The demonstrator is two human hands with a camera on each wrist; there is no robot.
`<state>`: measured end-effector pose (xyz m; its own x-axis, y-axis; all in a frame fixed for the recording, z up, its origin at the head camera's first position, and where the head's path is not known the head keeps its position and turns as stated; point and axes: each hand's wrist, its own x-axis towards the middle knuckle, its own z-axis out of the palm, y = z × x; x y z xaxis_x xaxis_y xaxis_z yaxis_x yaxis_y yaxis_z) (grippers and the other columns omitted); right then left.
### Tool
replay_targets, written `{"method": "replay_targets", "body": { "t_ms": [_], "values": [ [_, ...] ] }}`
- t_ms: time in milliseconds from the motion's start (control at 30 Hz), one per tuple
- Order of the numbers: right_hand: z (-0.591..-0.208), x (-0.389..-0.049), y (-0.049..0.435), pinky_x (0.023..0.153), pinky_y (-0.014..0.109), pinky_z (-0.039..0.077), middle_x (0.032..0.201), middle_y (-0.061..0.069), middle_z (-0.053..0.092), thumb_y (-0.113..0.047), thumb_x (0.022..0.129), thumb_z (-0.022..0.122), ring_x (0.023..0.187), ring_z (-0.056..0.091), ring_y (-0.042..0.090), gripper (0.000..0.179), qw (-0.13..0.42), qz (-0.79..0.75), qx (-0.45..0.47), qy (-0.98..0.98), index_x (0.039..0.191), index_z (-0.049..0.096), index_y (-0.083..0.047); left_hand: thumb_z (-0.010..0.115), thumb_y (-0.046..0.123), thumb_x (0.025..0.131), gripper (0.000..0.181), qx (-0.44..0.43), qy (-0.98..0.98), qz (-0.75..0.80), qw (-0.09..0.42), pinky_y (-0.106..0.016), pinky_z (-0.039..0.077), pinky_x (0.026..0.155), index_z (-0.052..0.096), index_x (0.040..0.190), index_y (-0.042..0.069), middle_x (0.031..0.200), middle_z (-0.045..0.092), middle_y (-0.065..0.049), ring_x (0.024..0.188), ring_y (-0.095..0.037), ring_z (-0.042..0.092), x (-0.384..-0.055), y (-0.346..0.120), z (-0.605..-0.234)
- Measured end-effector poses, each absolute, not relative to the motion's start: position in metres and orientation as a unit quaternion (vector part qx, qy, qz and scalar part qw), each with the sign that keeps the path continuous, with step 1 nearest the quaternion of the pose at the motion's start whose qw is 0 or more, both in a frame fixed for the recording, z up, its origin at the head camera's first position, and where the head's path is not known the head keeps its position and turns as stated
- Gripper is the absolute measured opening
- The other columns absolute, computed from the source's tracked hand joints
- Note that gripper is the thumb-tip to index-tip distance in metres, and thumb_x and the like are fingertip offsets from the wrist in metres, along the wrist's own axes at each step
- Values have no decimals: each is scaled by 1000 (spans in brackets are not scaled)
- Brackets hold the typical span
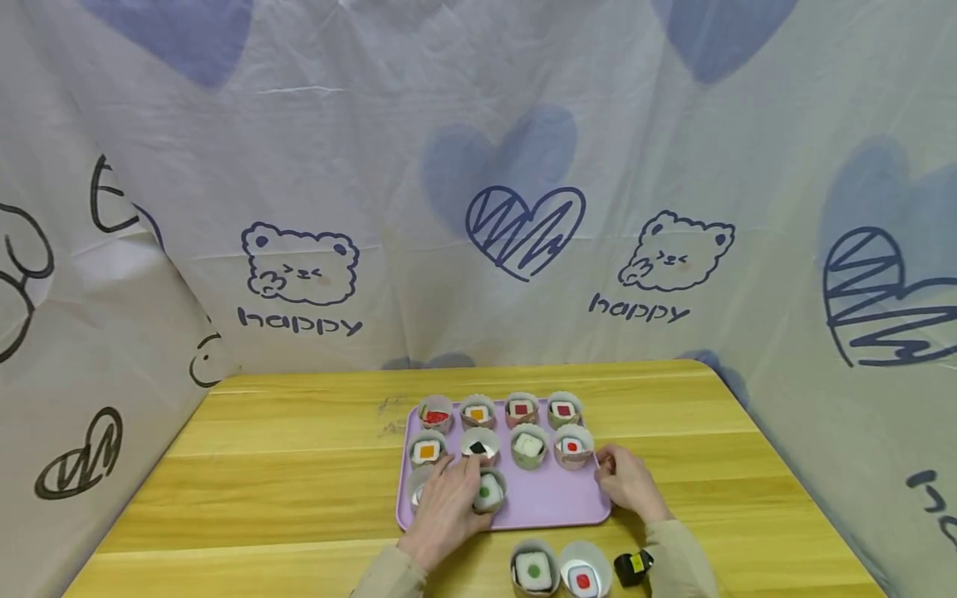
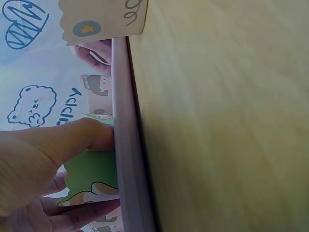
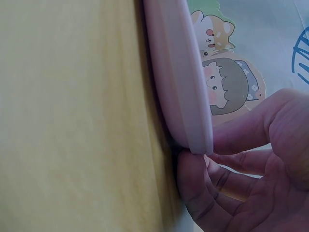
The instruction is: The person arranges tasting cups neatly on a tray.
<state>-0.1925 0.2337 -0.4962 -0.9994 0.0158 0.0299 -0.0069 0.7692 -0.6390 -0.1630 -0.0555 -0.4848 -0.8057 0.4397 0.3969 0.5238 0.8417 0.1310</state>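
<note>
A lilac tray (image 1: 553,501) lies on the wooden table, bearing rows of paper cups with small sushi-like pieces. My left hand (image 1: 447,507) is at the tray's front left. Its thumb and fingers hold a green paper cup (image 2: 91,169) with a cartoon animal on it, standing on the tray. Inside that cup is a white piece with a green dot (image 1: 486,492). Partly hidden behind the hand is another cup (image 1: 417,480). At the tray's right edge, my right hand (image 1: 631,483) pinches the rim (image 3: 200,116) between thumb and fingers.
In front of the tray stand two more cups, one holding a green-dotted piece (image 1: 534,571), the other a red-dotted piece (image 1: 583,580). Beside them, near the right sleeve, sits a small black and yellow item (image 1: 632,568). A printed cloth (image 1: 419,291) hangs behind the table.
</note>
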Motion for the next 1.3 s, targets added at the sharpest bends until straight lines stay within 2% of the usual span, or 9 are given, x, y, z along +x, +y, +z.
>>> {"method": "replay_targets", "body": {
  "t_ms": [600, 1300],
  "values": [
    [-496, -192, 234, 67, 31, 45, 79, 7, 60, 0, 82, 60, 74, 54, 18, 21, 17, 343, 1, -939, 101, 65, 6, 92, 32, 65, 66, -259, -942, -118, 179, -46, 48, 106, 57, 117, 9, 97, 71, -4, 89, -18, 69, -164, -56, -489],
    [-496, -192, 234, 65, 30, 43, 78, 7, 59, 0, 82, 60, 72, 52, 18, 21, 12, 343, -3, -939, 102, 66, 6, 92, 33, 66, 73, -254, -943, -126, 174, -50, 46, 107, 61, 127, 9, 110, 71, -9, 98, -22, 70, -163, -57, -489]
  ]
}}
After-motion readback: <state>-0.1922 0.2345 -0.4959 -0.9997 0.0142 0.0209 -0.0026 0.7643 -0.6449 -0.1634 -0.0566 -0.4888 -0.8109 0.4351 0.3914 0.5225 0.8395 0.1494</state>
